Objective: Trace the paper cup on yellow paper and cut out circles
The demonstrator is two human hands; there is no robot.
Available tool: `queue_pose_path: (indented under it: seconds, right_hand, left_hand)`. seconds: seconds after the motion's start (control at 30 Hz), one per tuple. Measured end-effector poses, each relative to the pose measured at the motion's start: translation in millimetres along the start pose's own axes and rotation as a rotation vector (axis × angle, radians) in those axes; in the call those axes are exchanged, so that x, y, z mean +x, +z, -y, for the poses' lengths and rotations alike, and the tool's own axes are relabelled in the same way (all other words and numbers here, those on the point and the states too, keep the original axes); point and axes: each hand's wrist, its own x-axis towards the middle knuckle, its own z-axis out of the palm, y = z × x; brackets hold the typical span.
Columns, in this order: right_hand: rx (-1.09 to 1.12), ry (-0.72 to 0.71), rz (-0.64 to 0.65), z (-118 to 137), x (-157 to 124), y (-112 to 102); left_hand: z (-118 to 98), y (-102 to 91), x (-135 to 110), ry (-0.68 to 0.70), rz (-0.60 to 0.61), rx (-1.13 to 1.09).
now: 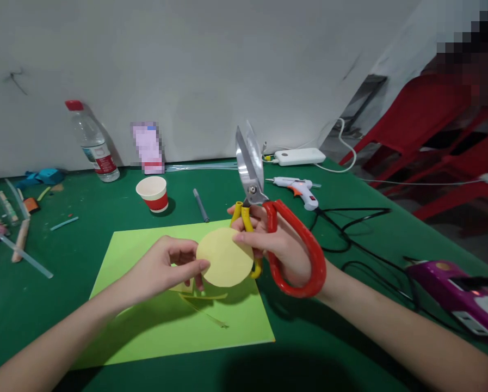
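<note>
Yellow paper disc (223, 260) spans both hands: left hand (164, 265) pinches its left edge; right hand (282, 243) pinches upper right (scissors (252, 189) also held, blades pointing away).

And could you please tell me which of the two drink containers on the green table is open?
The short white-and-red paper cup: its mouth is uncovered, while the tall clear plastic bottle has its red cap on.

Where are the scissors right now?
In the head view, the scissors are just right of centre, on the right hand, pointing up above the yellow disc, with the glue gun to their right.
</note>
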Motion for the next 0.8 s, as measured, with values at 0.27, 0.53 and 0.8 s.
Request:
queue_pose_path:
  seconds: [0.27, 0.53, 0.8]
  right_hand:
    - [-0.07, -0.076, 0.006, -2, 0, -4]
    - [-0.051, -0.041, 0.072, -11, -4, 1]
    - [-0.012, -0.052, 0.01, -9, -22, 13]
  left_hand:
    - [0, -2.2, 0, 0.044, -0.091, 0.011]
    - [5, 2.2, 1, 0.233, -0.394, -0.19]
    - [1, 28.5, -8, 0.191, -0.154, -0.131]
